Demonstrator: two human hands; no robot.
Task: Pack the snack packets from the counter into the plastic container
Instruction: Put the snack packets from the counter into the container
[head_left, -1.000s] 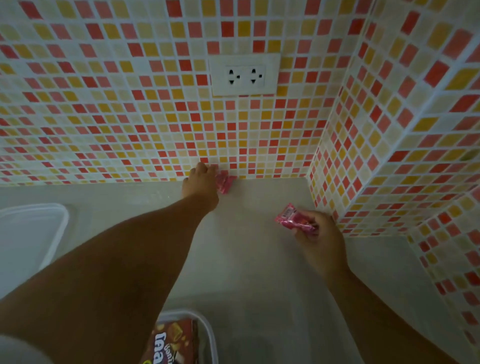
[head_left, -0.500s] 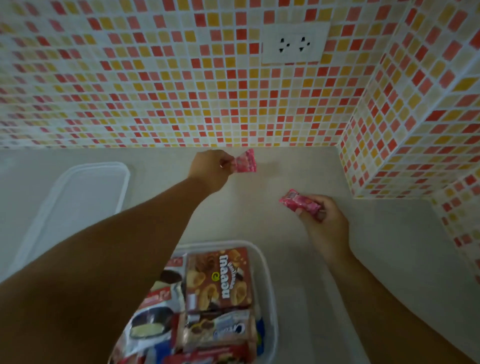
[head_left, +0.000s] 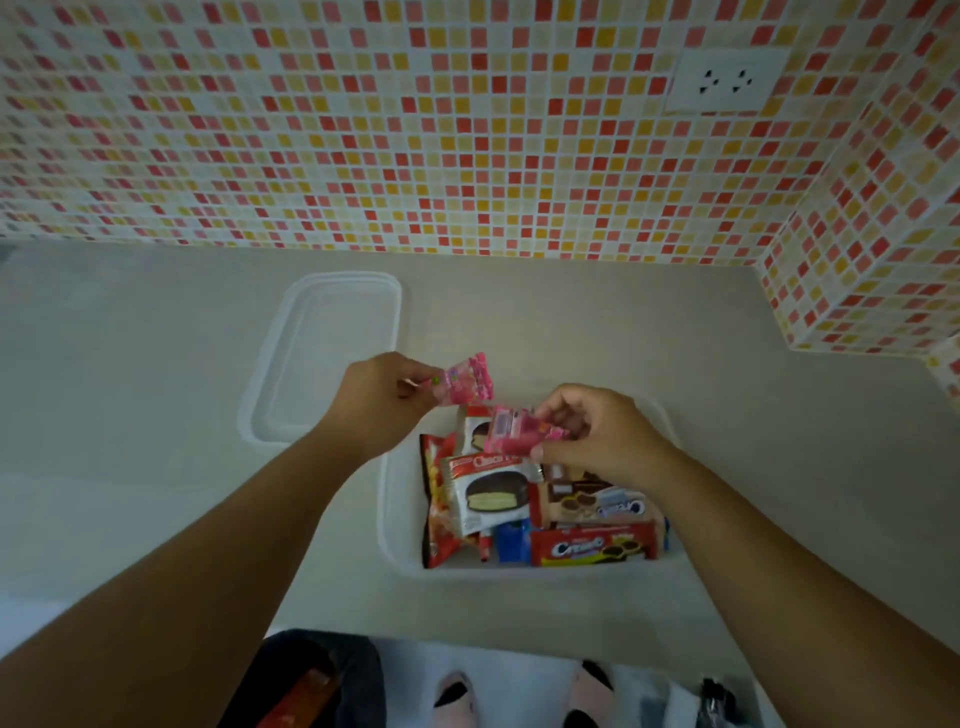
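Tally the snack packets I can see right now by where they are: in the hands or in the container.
In the hands: 2, one pink packet in the left hand at, one in the right hand at
Visible in the container: at least 6
Total: at least 8

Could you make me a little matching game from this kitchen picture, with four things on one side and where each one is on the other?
Things:
1. container lid
2. power socket
3. red Creamo packet
4. pink packet pinched by the left hand

Places:
A. on the tiled wall, upper right
B. flat on the counter, left of the plastic container
C. held in the air, over the container's far left corner
D. inside the container, along its near edge

Pairs: 1-B, 2-A, 3-D, 4-C
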